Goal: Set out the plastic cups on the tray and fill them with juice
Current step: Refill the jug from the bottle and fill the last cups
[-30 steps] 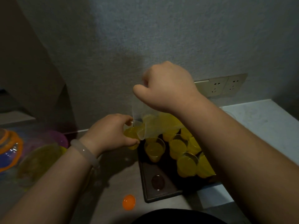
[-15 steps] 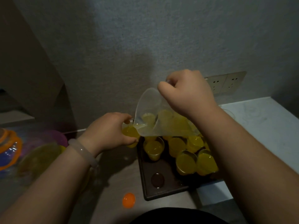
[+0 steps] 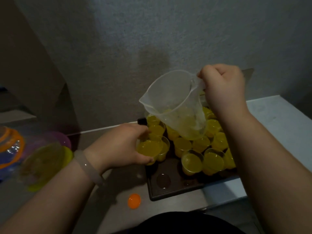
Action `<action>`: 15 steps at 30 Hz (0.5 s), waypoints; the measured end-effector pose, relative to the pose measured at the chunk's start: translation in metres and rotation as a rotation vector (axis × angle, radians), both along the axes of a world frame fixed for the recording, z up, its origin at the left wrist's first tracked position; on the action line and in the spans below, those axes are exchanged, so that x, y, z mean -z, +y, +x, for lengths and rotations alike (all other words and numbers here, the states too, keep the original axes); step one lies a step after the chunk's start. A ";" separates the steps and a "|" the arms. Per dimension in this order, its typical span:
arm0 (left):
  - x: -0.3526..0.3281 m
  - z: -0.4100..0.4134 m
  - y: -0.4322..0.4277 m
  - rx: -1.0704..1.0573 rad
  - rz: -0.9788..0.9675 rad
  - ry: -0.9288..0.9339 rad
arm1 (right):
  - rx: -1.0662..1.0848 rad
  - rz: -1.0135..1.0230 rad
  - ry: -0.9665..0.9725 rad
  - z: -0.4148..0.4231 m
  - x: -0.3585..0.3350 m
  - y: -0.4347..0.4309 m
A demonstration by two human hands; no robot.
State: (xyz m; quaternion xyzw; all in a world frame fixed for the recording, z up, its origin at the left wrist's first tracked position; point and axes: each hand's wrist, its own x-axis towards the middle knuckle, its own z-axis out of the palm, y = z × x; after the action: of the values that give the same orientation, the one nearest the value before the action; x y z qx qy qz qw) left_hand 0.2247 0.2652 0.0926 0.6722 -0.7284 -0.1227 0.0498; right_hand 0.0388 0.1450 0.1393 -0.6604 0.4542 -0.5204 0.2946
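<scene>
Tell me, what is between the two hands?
In the head view, the clear jug, held tilted by the right hand, fills most of the gap; below it stand juice-filled cups on the tray. The left hand holds one such cup.

Left hand [image 3: 125,146] curls low, gripping; right hand [image 3: 222,86] is fisted higher, gripping.

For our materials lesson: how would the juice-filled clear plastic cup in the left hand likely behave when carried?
The thin clear plastic cup probably flexes if the left hand squeezes. Brimful of yellow juice, it likely spills when tilted.
</scene>
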 end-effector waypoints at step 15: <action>0.043 -0.038 0.007 0.209 0.054 0.023 | 0.054 0.053 -0.108 -0.011 0.020 0.014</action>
State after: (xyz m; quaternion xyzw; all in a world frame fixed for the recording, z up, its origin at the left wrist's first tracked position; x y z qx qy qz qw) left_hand 0.1866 0.2723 0.0496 0.5922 -0.7904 -0.1546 0.0270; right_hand 0.0281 0.1588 0.1196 -0.6108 0.4689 -0.5508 0.3220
